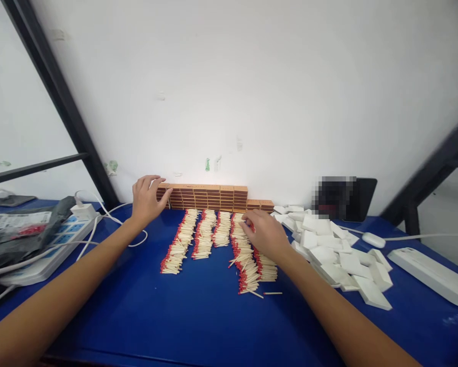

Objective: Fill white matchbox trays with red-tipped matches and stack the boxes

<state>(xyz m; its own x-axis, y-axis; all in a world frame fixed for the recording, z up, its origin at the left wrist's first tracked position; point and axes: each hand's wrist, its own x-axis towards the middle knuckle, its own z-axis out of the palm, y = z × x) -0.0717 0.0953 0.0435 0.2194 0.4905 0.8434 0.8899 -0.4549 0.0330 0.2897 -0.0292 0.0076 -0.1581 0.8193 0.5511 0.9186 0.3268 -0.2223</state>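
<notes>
Red-tipped matches (206,234) lie in several long rows on a blue table (198,316). Behind them, stacked brown matchbox sleeves (209,198) form a low wall against the white wall. My left hand (146,199) touches the left end of that stack, its fingers curled loosely onto the top boxes. My right hand (263,233) rests palm down on the right-hand rows of matches, fingertips pressed into them; what they pinch, if anything, is hidden. A heap of white inner trays (335,250) lies just to the right of my right hand.
A power strip (41,255) with a plugged charger (83,210) and white cables sits at the left, beside a grey plastic bag (18,229). Another white strip (431,275) lies at the far right. Black frame bars slant up at both sides.
</notes>
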